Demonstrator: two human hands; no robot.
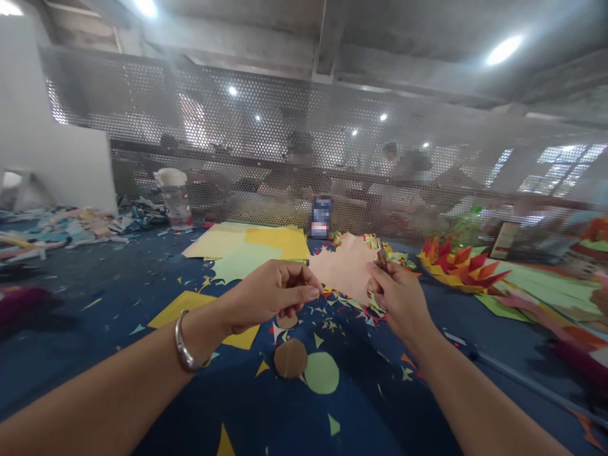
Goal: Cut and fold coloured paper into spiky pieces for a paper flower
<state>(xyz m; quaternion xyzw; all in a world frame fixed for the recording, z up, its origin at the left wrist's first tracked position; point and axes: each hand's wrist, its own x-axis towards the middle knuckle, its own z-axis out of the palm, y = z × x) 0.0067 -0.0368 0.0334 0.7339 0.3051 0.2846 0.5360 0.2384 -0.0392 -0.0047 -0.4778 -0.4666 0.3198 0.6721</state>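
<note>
A pale pink sheet of paper with a jagged, pointed outline is held up over the table between my hands. My left hand, a silver bangle on its wrist, is closed in a pinch at the sheet's lower left edge. Closed at the sheet's right edge is my right hand; dark metal scissors poke up from its fingers, mostly hidden by them. Below lie a brown round disc and a pale green paper circle, touching each other.
Yellow sheets and a pale green jagged sheet lie behind my left hand. Small paper scraps litter the blue tabletop. A phone leans at a perforated screen. A cup stands left, red-orange paper petals right.
</note>
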